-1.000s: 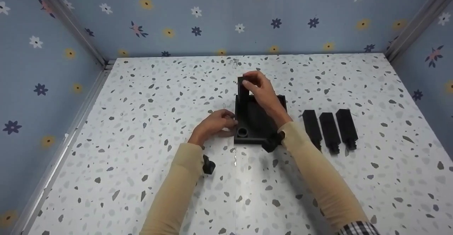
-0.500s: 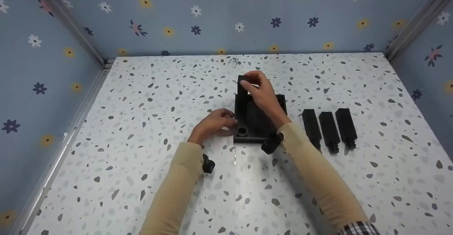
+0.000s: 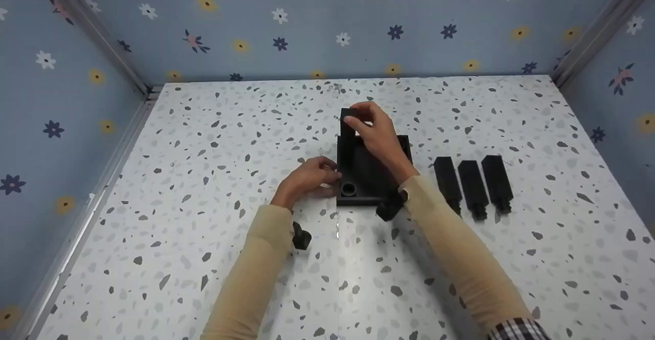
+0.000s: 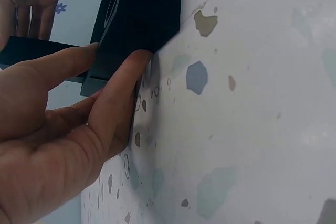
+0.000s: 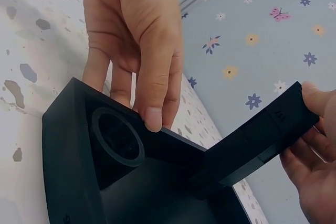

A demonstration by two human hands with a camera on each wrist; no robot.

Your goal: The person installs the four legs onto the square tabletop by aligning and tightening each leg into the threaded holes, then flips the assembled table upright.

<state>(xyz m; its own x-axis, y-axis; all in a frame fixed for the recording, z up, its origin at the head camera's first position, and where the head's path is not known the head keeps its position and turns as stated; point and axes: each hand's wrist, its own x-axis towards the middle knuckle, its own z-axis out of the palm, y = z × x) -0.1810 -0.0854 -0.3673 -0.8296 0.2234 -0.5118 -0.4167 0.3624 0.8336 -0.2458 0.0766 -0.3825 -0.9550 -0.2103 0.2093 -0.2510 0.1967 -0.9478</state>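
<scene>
A black square tray (image 3: 372, 202) with low walls lies on the table, with a round socket (image 3: 348, 189) in its near left corner. At its far left corner a black square post (image 3: 347, 127) stands upright. My right hand (image 3: 379, 132) pinches the post's upper end between thumb and fingers; its lower end is hidden inside the tray in the right wrist view. On the left side, my left hand (image 3: 313, 176) grips the tray wall, thumb over the rim and fingers against the outside.
Three more black posts, a left one (image 3: 448, 181), a middle one (image 3: 473, 186) and a right one (image 3: 497, 181), lie right of the tray, their threaded ends toward me. A blue flowered wall (image 3: 307, 27) closes off the back of the speckled white table (image 3: 204, 278).
My right thumb has shifted slightly left across the top of the post. The post stays at the same corner, and my left hand keeps its grip on the tray.
</scene>
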